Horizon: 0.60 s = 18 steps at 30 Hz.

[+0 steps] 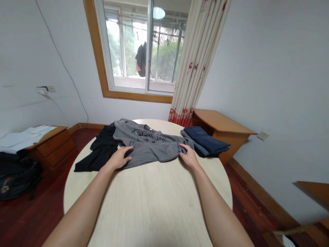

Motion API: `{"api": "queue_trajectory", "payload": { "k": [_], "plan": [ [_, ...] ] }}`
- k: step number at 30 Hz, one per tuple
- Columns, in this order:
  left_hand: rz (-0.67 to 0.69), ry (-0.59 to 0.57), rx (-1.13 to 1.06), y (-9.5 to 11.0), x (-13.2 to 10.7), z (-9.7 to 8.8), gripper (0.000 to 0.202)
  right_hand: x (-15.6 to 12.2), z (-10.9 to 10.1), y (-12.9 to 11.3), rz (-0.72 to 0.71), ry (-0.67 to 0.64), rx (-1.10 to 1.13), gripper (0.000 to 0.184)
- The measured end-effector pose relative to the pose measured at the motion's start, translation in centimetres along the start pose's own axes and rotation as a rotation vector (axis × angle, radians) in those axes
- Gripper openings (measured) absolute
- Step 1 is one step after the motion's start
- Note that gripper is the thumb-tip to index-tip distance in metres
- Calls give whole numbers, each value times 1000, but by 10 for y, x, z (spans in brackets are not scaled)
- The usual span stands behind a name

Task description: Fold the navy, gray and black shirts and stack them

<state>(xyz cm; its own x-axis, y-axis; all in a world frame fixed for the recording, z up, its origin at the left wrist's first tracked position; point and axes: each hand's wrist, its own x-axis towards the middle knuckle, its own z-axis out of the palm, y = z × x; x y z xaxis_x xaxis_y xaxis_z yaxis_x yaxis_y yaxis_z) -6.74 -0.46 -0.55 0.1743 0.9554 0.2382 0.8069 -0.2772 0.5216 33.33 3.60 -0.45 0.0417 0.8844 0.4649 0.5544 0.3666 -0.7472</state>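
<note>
A grey short-sleeved T-shirt point(151, 149) with dark lettering lies spread on the round pale table point(154, 206), its neckline at the far side. My left hand point(119, 158) rests on its left side, thumb and fingers apart. At the right side of the shirt, my right hand point(189, 156) has thumb and fingers closed on the bunched cloth near the sleeve. Black clothing point(99, 156) lies loosely at the left, partly under the T-shirt. A stack of folded dark blue garments point(205, 140) sits just beyond my right hand.
A wooden desk point(223, 121) stands behind the table at the right, below a patterned curtain point(195, 65) and a window point(144, 51). On the left are a low wooden cabinet point(58, 151) with papers point(28, 137) on it and a black bag point(17, 175) on the floor.
</note>
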Motion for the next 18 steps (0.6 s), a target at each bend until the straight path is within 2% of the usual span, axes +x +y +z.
{"api": "queue_trajectory", "payload": {
  "k": [3,5,7,10,12,14,16,18],
  "plan": [
    [-128,35,17,11,-5,-5,47,-4,-5,-19,71,41,76,48],
    [-168,39,-27,17,-13,-16,41,-10,-18,-34,139,74,148,48],
    [-189,81,-56,19,-27,-37,35,-19,-42,-48,144,104,176,46],
    [-236,155,-55,17,-54,-79,27,-39,-87,-66,102,84,119,35],
    [-242,146,-74,18,-73,-109,27,-52,-118,-75,112,10,61,31],
    [-205,85,-109,23,-91,-134,31,-62,-145,-83,148,-76,19,31],
    [-172,-47,-138,31,-110,-151,35,-70,-169,-93,179,-216,7,30],
    [-184,-205,-149,38,-132,-161,35,-78,-191,-105,213,-461,16,29]
  ]
}}
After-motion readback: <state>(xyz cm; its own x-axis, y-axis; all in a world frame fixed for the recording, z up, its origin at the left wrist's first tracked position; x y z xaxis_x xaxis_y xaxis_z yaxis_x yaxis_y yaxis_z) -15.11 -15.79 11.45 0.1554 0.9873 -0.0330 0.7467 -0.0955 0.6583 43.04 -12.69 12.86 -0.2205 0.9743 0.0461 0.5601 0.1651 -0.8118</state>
